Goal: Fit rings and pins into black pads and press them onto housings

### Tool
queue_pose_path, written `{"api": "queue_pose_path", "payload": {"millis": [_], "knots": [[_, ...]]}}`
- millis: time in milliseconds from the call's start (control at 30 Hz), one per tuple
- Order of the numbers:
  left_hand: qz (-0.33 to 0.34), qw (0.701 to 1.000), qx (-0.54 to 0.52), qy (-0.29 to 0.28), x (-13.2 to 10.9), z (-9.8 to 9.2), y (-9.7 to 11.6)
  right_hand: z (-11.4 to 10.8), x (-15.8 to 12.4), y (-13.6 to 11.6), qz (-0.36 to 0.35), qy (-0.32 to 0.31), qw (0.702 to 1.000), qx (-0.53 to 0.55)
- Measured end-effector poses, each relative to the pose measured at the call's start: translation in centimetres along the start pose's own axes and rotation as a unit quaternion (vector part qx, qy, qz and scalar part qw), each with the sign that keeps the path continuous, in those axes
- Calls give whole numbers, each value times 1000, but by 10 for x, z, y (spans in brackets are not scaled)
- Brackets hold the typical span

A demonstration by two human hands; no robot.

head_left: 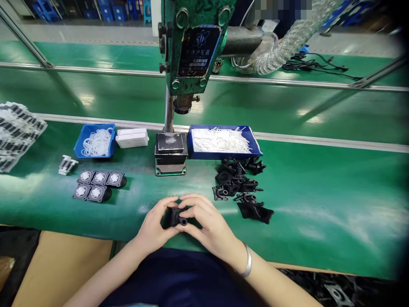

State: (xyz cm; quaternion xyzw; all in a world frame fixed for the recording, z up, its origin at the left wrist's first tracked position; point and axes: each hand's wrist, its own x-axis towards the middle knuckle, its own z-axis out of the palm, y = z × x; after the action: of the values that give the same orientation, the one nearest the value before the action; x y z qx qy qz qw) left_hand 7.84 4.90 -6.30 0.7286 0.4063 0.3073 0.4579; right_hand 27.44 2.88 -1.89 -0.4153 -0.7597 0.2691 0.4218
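Holding black part point(175, 216), both hands point(208, 221)

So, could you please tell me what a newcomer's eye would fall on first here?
Probably the green press head, hanging at top centre above a dark block. Then the left hand and right hand, front centre, together holding a small black part. A heap of black pieces lies to their right on the green table.

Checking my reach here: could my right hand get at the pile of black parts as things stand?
Probably yes: nothing visible stands between your right hand and the pile of black parts, though that hand holds a black piece.
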Motion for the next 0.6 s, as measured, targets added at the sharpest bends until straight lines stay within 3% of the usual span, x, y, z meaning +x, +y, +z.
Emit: {"api": "queue_pose_path", "payload": {"millis": [300, 600], "knots": [[15, 1000, 20, 2, 1, 0, 0, 0, 2, 3, -9, -29, 999, -16], [7, 1000, 15, -9, 0, -1, 0, 7, -2, 6, 40, -25, 999, -11]]}}
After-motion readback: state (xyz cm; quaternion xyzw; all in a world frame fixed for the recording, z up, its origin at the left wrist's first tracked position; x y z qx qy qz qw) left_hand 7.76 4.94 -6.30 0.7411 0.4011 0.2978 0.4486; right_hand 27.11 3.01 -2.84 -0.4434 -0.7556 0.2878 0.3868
